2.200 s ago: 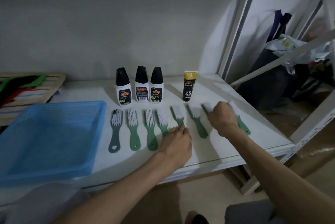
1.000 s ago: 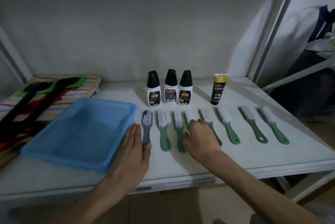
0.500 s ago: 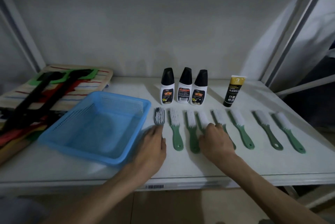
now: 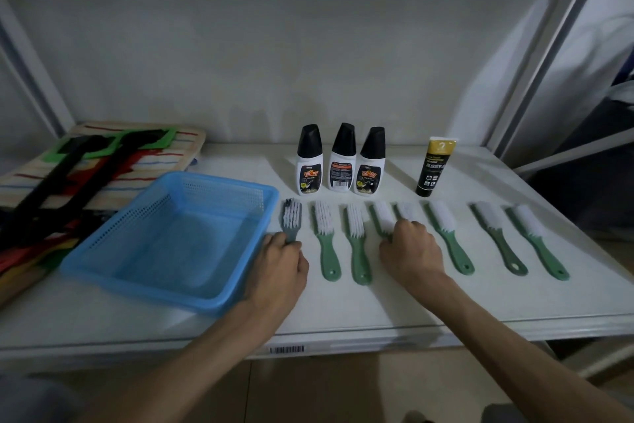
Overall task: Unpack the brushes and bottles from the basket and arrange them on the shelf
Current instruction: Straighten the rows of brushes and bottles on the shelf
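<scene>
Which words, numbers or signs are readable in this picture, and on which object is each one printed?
"?": a large white question-mark sign on the gold top of the black tube.
Chinese characters in the tube's middle: too blurred to quote with certainty.
Labels on the three white bottles: too small to read; the middle one shows a barcode, digits illegible.
Barcode sticker on the shelf front edge: bars only, no readable number.

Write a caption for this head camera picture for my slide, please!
Two hands straighten a row of brushes beside an empty blue basket on a shelf.
</scene>
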Tool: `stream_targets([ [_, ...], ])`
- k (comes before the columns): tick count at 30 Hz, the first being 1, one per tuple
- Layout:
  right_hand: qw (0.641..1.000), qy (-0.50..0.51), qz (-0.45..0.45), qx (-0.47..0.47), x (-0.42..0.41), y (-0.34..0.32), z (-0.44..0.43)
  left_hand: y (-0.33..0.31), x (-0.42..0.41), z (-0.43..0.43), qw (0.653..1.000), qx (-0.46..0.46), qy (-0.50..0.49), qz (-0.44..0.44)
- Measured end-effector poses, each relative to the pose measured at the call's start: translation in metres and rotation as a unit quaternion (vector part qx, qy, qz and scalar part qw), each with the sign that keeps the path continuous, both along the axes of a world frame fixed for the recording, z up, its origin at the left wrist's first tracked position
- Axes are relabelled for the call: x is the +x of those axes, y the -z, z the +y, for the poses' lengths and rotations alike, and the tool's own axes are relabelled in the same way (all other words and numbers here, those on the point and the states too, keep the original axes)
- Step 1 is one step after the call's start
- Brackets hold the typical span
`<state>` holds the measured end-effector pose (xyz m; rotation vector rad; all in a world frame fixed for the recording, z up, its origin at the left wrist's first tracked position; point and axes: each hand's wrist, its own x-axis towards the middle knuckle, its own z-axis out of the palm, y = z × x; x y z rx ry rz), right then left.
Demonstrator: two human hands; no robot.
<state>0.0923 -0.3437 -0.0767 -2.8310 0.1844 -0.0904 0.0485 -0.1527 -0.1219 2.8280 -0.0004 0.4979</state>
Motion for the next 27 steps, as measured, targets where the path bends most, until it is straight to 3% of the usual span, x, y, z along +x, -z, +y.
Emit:
stream_targets([
  [6, 1.000, -0.007, -0.016, -0.007, -0.005, -0.003, 0.000, -0.005, 0.002, 0.001, 1.000, 0.013, 0.000, 0.000],
  [11, 0.995, -0.089, -0.024, 0.031, -0.028, -0.010, 0.022, -0.012, -0.021, -0.028, 0.990, -0.026, 0.131, -0.042],
  [17, 0.994, -0.098, 0.043, 0.031, -0.036, -0.002, 0.032, 0.002, -0.025, -0.037, 0.991, -0.001, 0.137, -0.009],
  [27, 0.997, -0.071, 0.021, 0.026, -0.025, 0.003, 0.029, 0.013, -0.012, -0.034, 0.993, -0.015, 0.117, -0.023],
])
